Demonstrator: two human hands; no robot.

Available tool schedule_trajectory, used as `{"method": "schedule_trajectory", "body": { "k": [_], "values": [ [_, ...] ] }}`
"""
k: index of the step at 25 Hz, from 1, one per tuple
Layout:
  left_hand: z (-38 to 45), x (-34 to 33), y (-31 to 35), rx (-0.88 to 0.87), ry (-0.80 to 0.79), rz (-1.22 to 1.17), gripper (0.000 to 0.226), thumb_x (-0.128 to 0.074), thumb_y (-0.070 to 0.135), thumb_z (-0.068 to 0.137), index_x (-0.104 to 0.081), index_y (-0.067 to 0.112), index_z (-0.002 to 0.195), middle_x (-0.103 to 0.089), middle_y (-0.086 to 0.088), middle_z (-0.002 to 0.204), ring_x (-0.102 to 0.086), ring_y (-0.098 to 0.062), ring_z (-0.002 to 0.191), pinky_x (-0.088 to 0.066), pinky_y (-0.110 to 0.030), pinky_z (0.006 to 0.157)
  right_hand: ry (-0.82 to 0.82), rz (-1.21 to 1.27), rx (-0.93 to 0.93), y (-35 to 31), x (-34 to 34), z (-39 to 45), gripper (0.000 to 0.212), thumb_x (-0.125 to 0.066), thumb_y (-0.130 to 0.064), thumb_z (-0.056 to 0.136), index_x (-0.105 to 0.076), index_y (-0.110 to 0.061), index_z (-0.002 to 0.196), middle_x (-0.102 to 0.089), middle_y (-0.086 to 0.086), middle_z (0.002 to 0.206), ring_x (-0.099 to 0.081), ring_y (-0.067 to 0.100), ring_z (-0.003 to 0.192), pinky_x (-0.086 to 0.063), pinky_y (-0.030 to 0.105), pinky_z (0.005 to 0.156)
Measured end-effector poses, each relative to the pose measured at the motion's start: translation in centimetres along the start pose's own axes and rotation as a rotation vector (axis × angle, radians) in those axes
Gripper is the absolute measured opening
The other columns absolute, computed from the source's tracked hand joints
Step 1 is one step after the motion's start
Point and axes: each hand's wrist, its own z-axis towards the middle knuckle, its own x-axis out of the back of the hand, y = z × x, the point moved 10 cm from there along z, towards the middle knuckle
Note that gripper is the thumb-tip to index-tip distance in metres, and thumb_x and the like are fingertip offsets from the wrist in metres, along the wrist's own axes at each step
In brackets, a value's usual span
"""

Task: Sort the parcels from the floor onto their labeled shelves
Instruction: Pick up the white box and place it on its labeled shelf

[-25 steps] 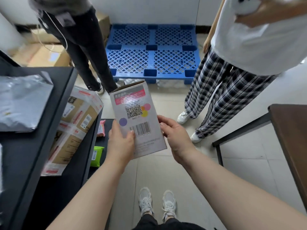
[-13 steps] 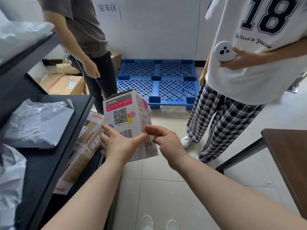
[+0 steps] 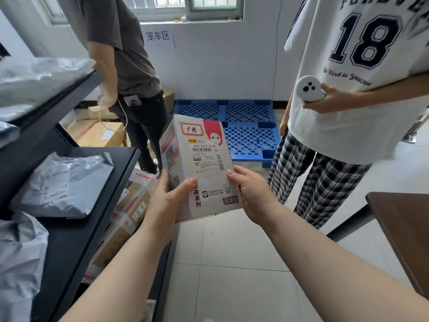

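Over glossy floor tiles (image 3: 232, 247), hands (image 3: 209, 201) grip a rectangular cardboard parcel (image 3: 199, 166).

White wall (image 3: 220, 66); tiled floor (image 3: 232, 263)

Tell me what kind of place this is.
Probably a parcel sorting room or small courier depot: grey mailer bags lie on a dark shelf rack, a blue plastic pallet sits by the wall, and both hands hold a labelled box.

White and pink printed cardboard box (image 3: 204, 163): smooth, faintly glossy, with matt paper labels. Grey plastic mailer bag (image 3: 62, 182): crinkled, shiny film. Dark metal shelf (image 3: 76, 231): matt painted finish. Blue plastic lattice pallet (image 3: 243, 122): moulded, semi-matt. Pale floor tiles (image 3: 232, 263): smooth, lightly glossy.
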Motion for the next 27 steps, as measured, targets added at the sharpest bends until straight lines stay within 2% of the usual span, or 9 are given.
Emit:
{"method": "schedule_trajectory", "body": {
  "k": [2,4,7,9,12,14,16,21,27],
  "values": [
    [0.0,0.0,1.0,-0.047,0.007,-0.008,0.066,-0.074,0.017,0.085,-0.047,0.021,0.146,-0.065,-0.009,0.133,-0.072,-0.025,0.107,-0.061,-0.035,0.075,0.006,0.012,0.039,-1.1,-0.1,0.0,0.026,-0.048,-0.009,0.101,-0.07,-0.016,0.112,-0.074,0.013,0.117,-0.07,0.027,0.097,-0.059,0.047,0.085],
    [0.0,0.1,1.8,-0.099,0.02,0.019,0.061,-0.068,0.012,0.091,-0.048,0.024,0.147,-0.061,-0.005,0.14,-0.068,-0.025,0.114,-0.062,-0.037,0.078,0.019,0.004,0.08,-2.1,-0.2,0.0,0.028,-0.047,-0.007,0.101,-0.067,-0.012,0.121,-0.073,0.01,0.119,-0.07,0.025,0.1,-0.06,0.038,0.08],
    [-0.3,0.3,3.2,-0.179,0.068,0.1,0.058,-0.068,0.01,0.091,-0.053,0.028,0.144,-0.063,-0.001,0.135,-0.065,-0.023,0.117,-0.061,-0.042,0.082,0.056,0.018,0.118,-2.9,0.0,0.0,0.032,-0.048,-0.005,0.101,-0.062,-0.007,0.13,-0.071,0.011,0.126,-0.067,0.029,0.115,-0.059,0.04,0.091],
    [-0.5,0.6,4.3,-0.241,0.138,0.158,0.058,-0.071,0.01,0.088,-0.055,0.024,0.143,-0.061,0.0,0.131,-0.065,-0.023,0.116,-0.061,-0.043,0.083,0.066,0.023,0.139,-3.2,-0.1,0.1,0.032,-0.05,-0.006,0.101,-0.062,-0.007,0.131,-0.071,0.01,0.127,-0.067,0.029,0.117,-0.058,0.04,0.094],
    [-1.0,1.3,6.3,-0.371,0.278,0.258,0.058,-0.076,0.003,0.083,-0.061,0.017,0.138,-0.063,0.007,0.119,-0.068,-0.017,0.109,-0.061,-0.027,0.08,0.07,0.02,0.193,-3.7,-0.4,0.1,0.03,-0.054,-0.009,0.099,-0.066,-0.009,0.127,-0.073,0.007,0.124,-0.067,0.027,0.117,-0.057,0.039,0.096],
    [-1.3,1.5,7.0,-0.396,0.32,0.267,0.058,-0.077,0.0,0.081,-0.062,0.014,0.135,-0.064,0.009,0.114,-0.069,-0.014,0.105,-0.057,-0.016,0.075,0.07,0.025,0.205,-4.1,-0.9,0.0,0.028,-0.054,-0.009,0.1,-0.068,-0.011,0.124,-0.074,0.006,0.121,-0.069,0.024,0.113,-0.06,0.032,0.086],
    [-1.2,1.7,7.1,-0.39,0.329,0.248,0.057,-0.077,-0.001,0.081,-0.062,0.012,0.135,-0.065,0.007,0.114,-0.07,-0.014,0.104,-0.056,-0.014,0.073,0.067,0.026,0.202,-4.2,-1.4,-0.1,0.028,-0.053,-0.01,0.1,-0.068,-0.013,0.124,-0.075,0.005,0.119,-0.071,0.021,0.107,-0.061,0.025,0.074],
    [-1.1,3.1,7.0,-0.373,0.334,0.22,0.058,-0.077,-0.001,0.081,-0.062,0.012,0.136,-0.066,0.005,0.116,-0.07,-0.014,0.104,-0.058,-0.018,0.074,0.108,-0.003,0.222,-4.1,-2.4,-0.4,0.031,-0.055,-0.006,0.099,-0.065,-0.006,0.128,-0.075,0.005,0.115,-0.073,0.011,0.092,-0.058,0.018,0.068],
    [-1.9,5.7,6.5,-0.349,0.346,0.122,0.056,-0.078,-0.003,0.08,-0.064,0.012,0.133,-0.069,0.002,0.115,-0.072,-0.018,0.104,-0.061,-0.041,0.085,0.127,-0.099,0.275,-4.3,-4.6,-1.5,0.027,-0.055,-0.005,0.098,-0.069,-0.012,0.12,-0.076,-0.006,0.1,-0.073,0.0,0.079,-0.059,0.018,0.066]
  ]
}}
